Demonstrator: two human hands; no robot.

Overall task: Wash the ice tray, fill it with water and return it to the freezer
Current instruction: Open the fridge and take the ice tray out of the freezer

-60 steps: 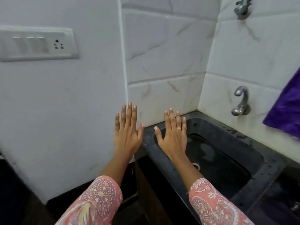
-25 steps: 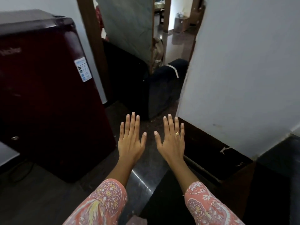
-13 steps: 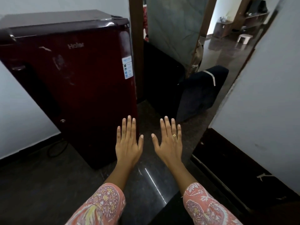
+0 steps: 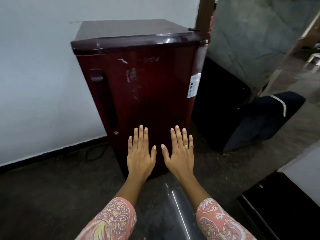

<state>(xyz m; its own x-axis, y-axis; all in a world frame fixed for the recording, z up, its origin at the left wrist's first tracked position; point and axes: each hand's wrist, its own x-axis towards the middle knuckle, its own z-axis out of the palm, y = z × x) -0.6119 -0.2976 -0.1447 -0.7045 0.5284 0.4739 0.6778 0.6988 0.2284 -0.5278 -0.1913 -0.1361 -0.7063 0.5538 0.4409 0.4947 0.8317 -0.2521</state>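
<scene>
A small dark red fridge (image 4: 149,80) stands against the white wall, its door closed. A long dark handle (image 4: 103,101) runs down the door's left side. My left hand (image 4: 140,153) and my right hand (image 4: 180,153) are held out flat, palms down, fingers straight, in front of the lower part of the door. Both hands hold nothing. A gold ring sits on my right hand. No ice tray is in view.
A dark cushioned seat (image 4: 259,122) lies on the floor right of the fridge. A doorway (image 4: 251,40) opens behind it. A black cable (image 4: 95,151) trails on the dark floor left of the fridge. A white wall corner (image 4: 304,165) juts in at right.
The view has swung left from the sink to the fridge, which now sits centred and closer. Both hands stay flat and empty in front of me.
</scene>
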